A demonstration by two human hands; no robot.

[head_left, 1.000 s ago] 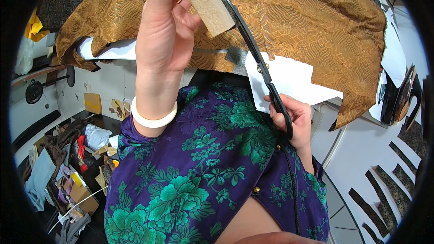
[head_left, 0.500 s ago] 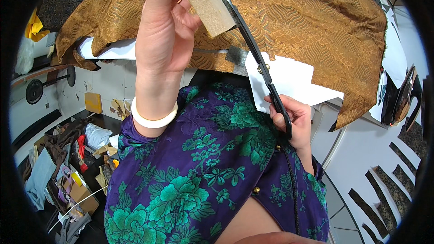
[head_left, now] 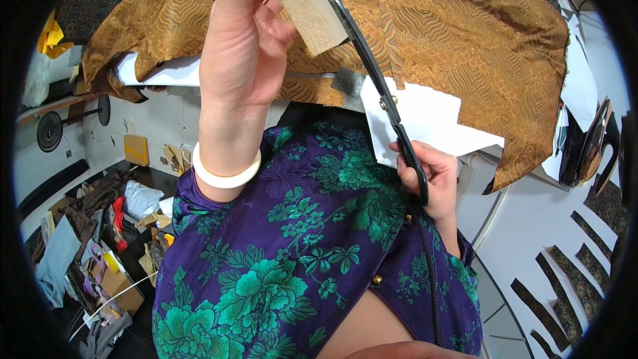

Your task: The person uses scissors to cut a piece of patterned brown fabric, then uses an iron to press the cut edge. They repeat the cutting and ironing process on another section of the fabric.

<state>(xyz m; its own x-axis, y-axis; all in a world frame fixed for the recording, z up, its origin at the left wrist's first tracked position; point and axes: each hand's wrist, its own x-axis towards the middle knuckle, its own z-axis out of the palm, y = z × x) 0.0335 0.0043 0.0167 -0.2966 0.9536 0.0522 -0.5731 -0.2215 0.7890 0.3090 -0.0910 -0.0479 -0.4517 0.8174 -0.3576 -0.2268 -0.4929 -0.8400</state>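
My raised left hand (head_left: 249, 46), with a white bangle on its wrist, holds a stiff beige strip (head_left: 306, 10) with a darker patterned edge. The strip's upper end runs out of the picture. My right hand (head_left: 435, 173) grips a pair of black scissors (head_left: 405, 146) by the handles. Their long blades point up and to the left, lying along the strip's right edge and looking nearly closed. Under the scissors lies a piece of white paper (head_left: 425, 110), and a small dark grey scrap (head_left: 349, 82) rests beside it.
Gold-brown patterned fabric (head_left: 465, 40) spreads over the table and hangs past its front edge. Several dark cut strips (head_left: 539, 309) lie on a white surface at right, below an iron-like object (head_left: 596, 146). A cluttered heap with purple-handled scissors (head_left: 95, 262) fills the lower left.
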